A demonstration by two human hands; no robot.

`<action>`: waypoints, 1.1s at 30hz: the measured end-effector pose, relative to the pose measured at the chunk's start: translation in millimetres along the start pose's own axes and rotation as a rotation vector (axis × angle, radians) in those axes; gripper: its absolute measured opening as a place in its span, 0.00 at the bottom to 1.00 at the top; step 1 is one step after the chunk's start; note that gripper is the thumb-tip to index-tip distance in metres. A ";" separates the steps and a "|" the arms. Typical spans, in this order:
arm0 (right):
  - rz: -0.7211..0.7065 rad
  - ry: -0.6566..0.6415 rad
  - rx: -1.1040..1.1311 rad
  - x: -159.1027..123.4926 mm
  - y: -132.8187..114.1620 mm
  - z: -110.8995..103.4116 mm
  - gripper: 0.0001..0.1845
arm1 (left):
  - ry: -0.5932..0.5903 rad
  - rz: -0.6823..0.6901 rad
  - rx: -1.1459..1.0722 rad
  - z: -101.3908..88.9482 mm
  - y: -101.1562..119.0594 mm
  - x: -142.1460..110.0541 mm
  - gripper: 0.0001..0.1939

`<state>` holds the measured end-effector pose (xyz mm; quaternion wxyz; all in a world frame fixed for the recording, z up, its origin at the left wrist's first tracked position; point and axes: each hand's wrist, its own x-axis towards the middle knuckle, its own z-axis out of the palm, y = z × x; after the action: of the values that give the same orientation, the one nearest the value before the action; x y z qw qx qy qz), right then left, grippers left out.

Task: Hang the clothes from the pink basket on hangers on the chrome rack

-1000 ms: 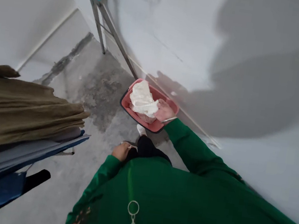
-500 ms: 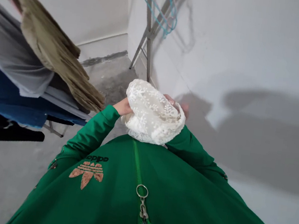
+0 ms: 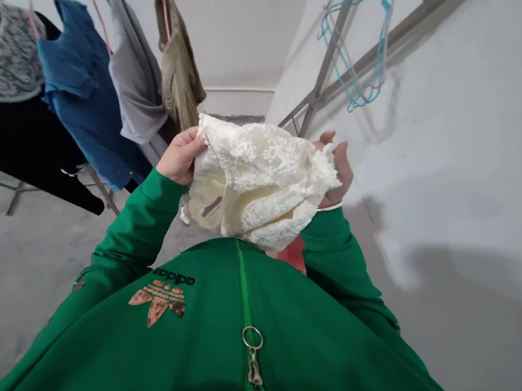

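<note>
Lace cloth (image 3: 257, 185) hangs spread between left hand (image 3: 180, 155) and right hand (image 3: 338, 171), each gripping an edge, above green jacket (image 3: 245, 310); opening it out seems the step in hand, and the next move seems to call for blue hanger (image 3: 375, 56).

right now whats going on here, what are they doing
A person in a green zip-up jacket is holding a white lace cloth up in front of their chest with both hands. The left hand grips one edge, and the right hand is behind the other side. A bit of a red basket shows just below the cloth. To the left, a blue top and other clothes hang on pink hangers, and blue hangers hang on the right.
</note>
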<state>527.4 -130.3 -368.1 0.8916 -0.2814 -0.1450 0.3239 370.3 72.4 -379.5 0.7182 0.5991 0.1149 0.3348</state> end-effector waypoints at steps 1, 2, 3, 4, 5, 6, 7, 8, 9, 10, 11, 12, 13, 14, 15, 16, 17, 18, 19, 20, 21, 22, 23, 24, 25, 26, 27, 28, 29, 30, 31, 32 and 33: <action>0.051 -0.002 0.040 2.8 5.8 0.0 0.10 | 0.009 0.015 -0.001 -1.0 7.0 0.3 0.18; 0.090 -0.009 0.060 4.9 11.3 0.1 0.12 | 0.019 0.031 0.008 -1.0 12.5 0.4 0.17; 0.113 -0.024 0.062 6.4 16.4 0.3 0.13 | 0.032 0.047 0.022 -0.7 17.0 0.5 0.16; 0.121 -0.044 0.044 7.4 20.5 0.6 0.15 | 0.044 0.061 0.033 -0.5 20.8 0.7 0.16; 0.121 -0.065 0.004 8.1 23.8 1.0 0.17 | 0.053 0.077 0.044 -0.8 24.5 1.0 0.15; 0.116 -0.080 -0.061 8.6 26.1 1.5 0.18 | 0.055 0.096 0.059 -1.6 28.3 1.3 0.14; 0.106 -0.087 -0.151 9.0 27.6 2.3 0.20 | 0.048 0.119 0.082 -2.8 32.4 1.3 0.13; 0.084 -0.092 -0.256 9.1 28.7 3.7 0.20 | 0.035 0.144 0.118 -4.2 36.9 0.9 0.12; 0.048 -0.106 -0.364 9.0 29.6 5.9 0.21 | 0.018 0.171 0.171 -5.2 41.6 -0.1 0.10; -0.005 -0.141 -0.464 8.1 30.8 9.2 0.22 | 0.004 0.200 0.239 -5.6 46.3 -1.8 0.07; -0.067 -0.204 -0.554 6.1 32.8 13.6 0.24 | -0.011 0.232 0.323 -5.1 50.6 -4.3 0.05; -0.128 -0.292 -0.637 2.7 35.9 19.3 0.27 | -0.030 0.263 0.416 -3.9 54.4 -7.4 0.03; -0.177 -0.394 -0.723 -2.1 40.5 25.8 0.32 | -0.055 0.295 0.514 -2.0 57.3 -11.3 0.03; -0.218 -0.488 -0.819 -8.1 46.8 32.8 0.37 | -0.086 0.327 0.611 0.1 59.2 -15.6 0.05; -0.255 -0.555 -0.928 -14.7 54.5 39.8 0.41 | -0.124 0.357 0.703 1.7 60.1 -20.4 0.07; -0.288 -0.584 -1.038 -21.2 63.4 46.3 0.42 | -0.160 0.385 0.787 2.4 60.0 -25.4 0.09; -0.313 -0.579 -1.128 -26.8 72.8 52.1 0.38 | -0.191 0.407 0.857 1.7 58.9 -30.3 0.10; -0.324 -0.552 -1.183 -30.9 82.0 57.0 0.30 | -0.208 0.422 0.907 -0.8 57.1 -34.8 0.11; -0.321 -0.512 -1.196 -33.2 90.2 60.9 0.22 | -0.216 0.430 0.937 -5.1 54.7 -38.8 0.10; -0.305 -0.474 -1.173 -33.9 96.9 64.2 0.16 | -0.217 0.429 0.949 -11.1 51.6 -42.2 0.09; -0.283 -0.447 -1.127 -33.4 101.8 67.0 0.12 | -0.218 0.419 0.947 -18.5 48.2 -45.0 0.08; -0.269 -0.428 -1.071 -32.4 104.8 69.5 0.11 | -0.228 0.403 0.943 -27.0 44.2 -47.6 0.08; -0.272 -0.413 -1.015 -31.3 106.5 71.9 0.10 | -0.248 0.387 0.948 -36.3 39.9 -50.2 0.08; -0.285 -0.404 -0.969 -30.6 107.4 74.3 0.10 | -0.274 0.371 0.966 -46.1 35.0 -53.3 0.08; -0.301 -0.401 -0.935 -30.3 108.2 76.4 0.11 | -0.290 0.360 1.001 -56.2 29.8 -57.1 0.07; -0.312 -0.405 -0.912 -30.4 109.3 78.2 0.11 | -0.286 0.353 1.047 -66.7 24.2 -61.6 0.07; -0.318 -0.412 -0.896 -30.7 111.1 79.5 0.11 | -0.252 0.345 1.095 -77.5 18.5 -66.9 0.09; -0.313 -0.421 -0.885 -30.9 113.8 80.2 0.11 | -0.184 0.329 1.139 -88.3 12.8 -72.7 0.09; -0.295 -0.429 -0.876 -30.7 117.2 80.4 0.11 | -0.105 0.316 1.170 -99.1 7.1 -78.6 0.10; -0.272 -0.429 -0.865 -29.8 121.0 80.1 0.10 | -0.037 0.294 1.178 -109.6 1.6 -84.2 0.11; -0.248 -0.416 -0.848 -28.3 124.6 79.4 0.10 | 0.005 0.259 1.166 -119.6 -3.6 -89.2 0.12; -0.227 -0.392 -0.830 -26.1 127.6 78.4 0.10 | 0.010 0.210 1.154 -128.7 -8.5 -93.3 0.13; -0.211 -0.363 -0.813 -23.4 129.7 77.3 0.10 | -0.003 0.152 1.139 -136.9 -12.8 -96.4 0.13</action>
<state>411.5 -32.3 -385.3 0.6969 -0.5309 -0.4421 0.1924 224.9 119.3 -449.3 0.2560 0.8985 0.2330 0.2698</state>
